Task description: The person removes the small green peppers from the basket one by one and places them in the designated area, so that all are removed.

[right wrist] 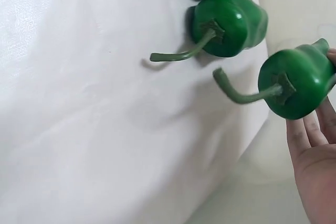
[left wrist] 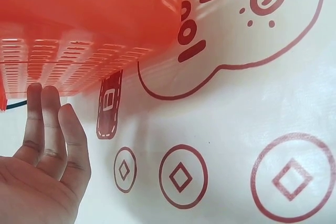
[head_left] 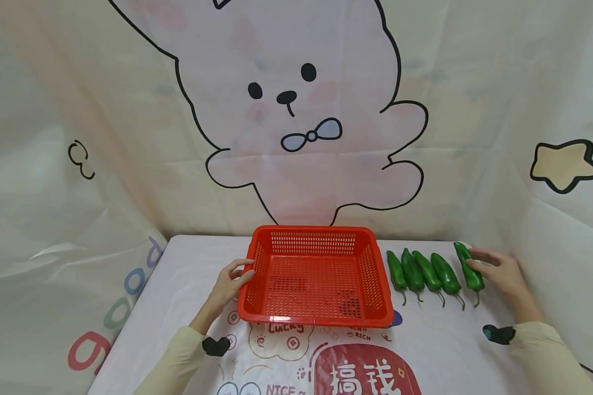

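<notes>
A red plastic basket (head_left: 313,321) with perforated walls stands on the table with nothing in it. At its left rim my left hand (head_left: 229,282) grips the edge; in the left wrist view several fingers (left wrist: 51,124) lie against the outer wall, and the thumb is hidden there. To the right of the basket, my right hand (head_left: 499,271) holds a long green chili pepper (head_left: 468,267) between thumb and fingers. Its curved stem points toward me. In the right wrist view this pepper (right wrist: 294,82) appears raised, with its shadow apart from it on the table.
Several more green peppers (head_left: 427,271) lie in a row between the basket and my right hand, stems toward me. The white printed tablecloth (head_left: 202,258) covers the table. A cartoon backdrop (head_left: 301,181) rises behind, and cloth walls (head_left: 563,247) flank the sides.
</notes>
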`<state>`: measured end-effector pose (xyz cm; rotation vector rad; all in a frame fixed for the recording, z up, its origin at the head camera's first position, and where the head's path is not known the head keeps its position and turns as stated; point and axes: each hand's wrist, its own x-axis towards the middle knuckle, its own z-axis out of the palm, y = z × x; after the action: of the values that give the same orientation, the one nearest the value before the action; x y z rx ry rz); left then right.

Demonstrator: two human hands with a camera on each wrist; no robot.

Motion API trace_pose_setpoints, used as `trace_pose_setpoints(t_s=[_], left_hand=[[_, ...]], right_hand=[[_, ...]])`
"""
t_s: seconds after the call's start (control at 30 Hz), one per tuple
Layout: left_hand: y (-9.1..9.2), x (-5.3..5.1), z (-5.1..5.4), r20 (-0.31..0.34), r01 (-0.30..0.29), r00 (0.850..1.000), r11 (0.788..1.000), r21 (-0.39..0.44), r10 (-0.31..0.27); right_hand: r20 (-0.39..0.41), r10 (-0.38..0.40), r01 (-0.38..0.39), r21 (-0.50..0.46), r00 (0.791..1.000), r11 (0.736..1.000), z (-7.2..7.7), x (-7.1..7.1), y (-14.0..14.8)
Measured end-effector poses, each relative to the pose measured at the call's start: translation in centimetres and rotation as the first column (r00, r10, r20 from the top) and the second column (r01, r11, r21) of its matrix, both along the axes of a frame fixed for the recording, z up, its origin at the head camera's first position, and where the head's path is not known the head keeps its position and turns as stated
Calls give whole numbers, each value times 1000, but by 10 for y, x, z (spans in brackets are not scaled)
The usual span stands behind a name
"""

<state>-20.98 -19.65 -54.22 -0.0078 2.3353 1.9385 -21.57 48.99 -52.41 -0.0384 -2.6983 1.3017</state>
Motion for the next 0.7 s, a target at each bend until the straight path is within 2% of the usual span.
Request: trace_pose_setpoints(t_s=[0.17, 0.27, 0.37, 0.5, 0.7], left_hand=[[0, 0, 0, 0, -8, 1000, 1000, -5, 8], [0, 0, -1, 2, -9, 1000, 1000, -10, 9], [0, -1, -2, 2, -5, 1000, 1000, -12, 5], [-1, -2, -3, 17, -10, 1000, 1000, -1, 10], [-1, -2, -3, 9, -11, 1000, 1000, 7, 11]], right_hand=[[-29, -29, 29, 1, 999, 1000, -7, -3, 0], [-37, -17, 17, -10, 999, 1000, -11, -3, 1], [-16, -20, 20, -21, 1000, 1000, -15, -4, 0], [15, -41, 40, 13, 999, 999, -21, -5, -1], [22, -62, 61, 61, 998, 996, -31, -8, -1]])
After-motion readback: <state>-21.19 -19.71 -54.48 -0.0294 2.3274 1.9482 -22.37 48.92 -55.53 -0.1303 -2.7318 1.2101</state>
